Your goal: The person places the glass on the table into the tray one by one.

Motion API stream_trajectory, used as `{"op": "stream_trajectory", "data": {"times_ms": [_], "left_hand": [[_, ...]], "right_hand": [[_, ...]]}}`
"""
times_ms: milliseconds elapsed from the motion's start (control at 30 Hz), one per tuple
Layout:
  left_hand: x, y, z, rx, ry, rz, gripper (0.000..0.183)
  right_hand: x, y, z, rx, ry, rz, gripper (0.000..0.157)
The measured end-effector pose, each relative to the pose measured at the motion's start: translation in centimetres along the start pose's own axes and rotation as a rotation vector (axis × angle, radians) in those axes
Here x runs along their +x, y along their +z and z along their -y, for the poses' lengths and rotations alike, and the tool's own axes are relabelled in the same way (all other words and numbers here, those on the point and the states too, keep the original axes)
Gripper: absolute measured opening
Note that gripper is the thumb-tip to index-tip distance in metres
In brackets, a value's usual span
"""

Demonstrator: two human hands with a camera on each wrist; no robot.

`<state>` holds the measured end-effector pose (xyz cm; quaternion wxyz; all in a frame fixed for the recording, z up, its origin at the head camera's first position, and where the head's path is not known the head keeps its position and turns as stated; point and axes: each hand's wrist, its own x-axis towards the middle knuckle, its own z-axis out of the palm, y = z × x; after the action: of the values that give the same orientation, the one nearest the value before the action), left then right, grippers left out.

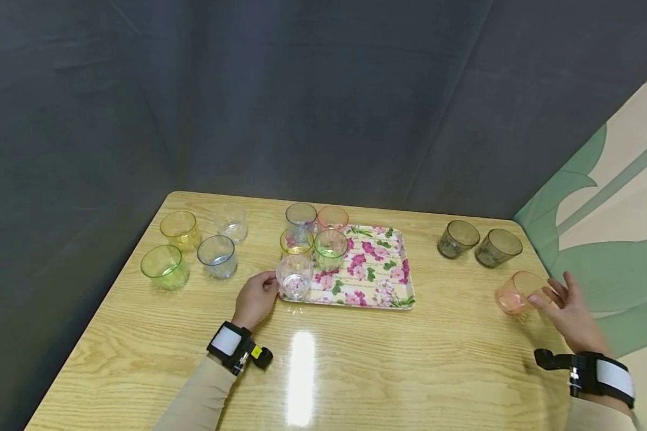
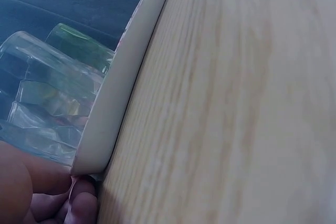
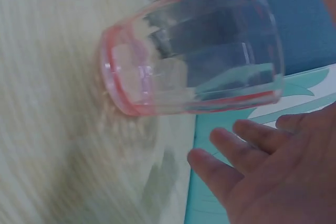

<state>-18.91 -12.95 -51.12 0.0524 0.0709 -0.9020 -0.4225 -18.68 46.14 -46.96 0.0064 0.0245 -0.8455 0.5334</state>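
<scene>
Fingers [image 3: 212, 171] extended, right hand [image 1: 574, 317] beside orange glass [image 1: 511, 296]; left hand [image 1: 254, 300] pinches tray [image 1: 374, 281].

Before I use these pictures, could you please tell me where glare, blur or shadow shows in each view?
Head view: a white glare streak on the wooden table, nearer the camera than the floral tray; left wrist view: wood grain soft, especially toward the right edge; right wrist view: table surface blurred, soft shadows near the pink glass.
</scene>
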Motion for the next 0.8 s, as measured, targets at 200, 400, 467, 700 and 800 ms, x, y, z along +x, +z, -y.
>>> {"op": "stream_trajectory", "data": {"times_ms": [200,400,467,700,800], "left_hand": [[0.0,0.0,0.0,-0.002,-0.014,0.002,0.027],[0.0,0.0,0.1,-0.002,-0.006,0.004,0.027],[0.0,0.0,0.1,-0.002,-0.004,0.003,0.027],[0.0,0.0,0.0,0.002,-0.023,0.005,0.027],[0.0,0.0,0.0,0.003,-0.026,0.007,0.027]], "right_hand": [[0.0,0.7,-0.2,-0.113,0.049,0.024,0.09],[0.3,0.9,-0.2,-0.253,0.051,0.041,0.089],[0.4,0.9,-0.3,-0.263,0.043,0.038,0.088],[0.4,1.2,-0.4,-0.275,0.001,0.014,0.081],[0.4,1.2,-0.4,-0.27,-0.006,0.011,0.079]]}}
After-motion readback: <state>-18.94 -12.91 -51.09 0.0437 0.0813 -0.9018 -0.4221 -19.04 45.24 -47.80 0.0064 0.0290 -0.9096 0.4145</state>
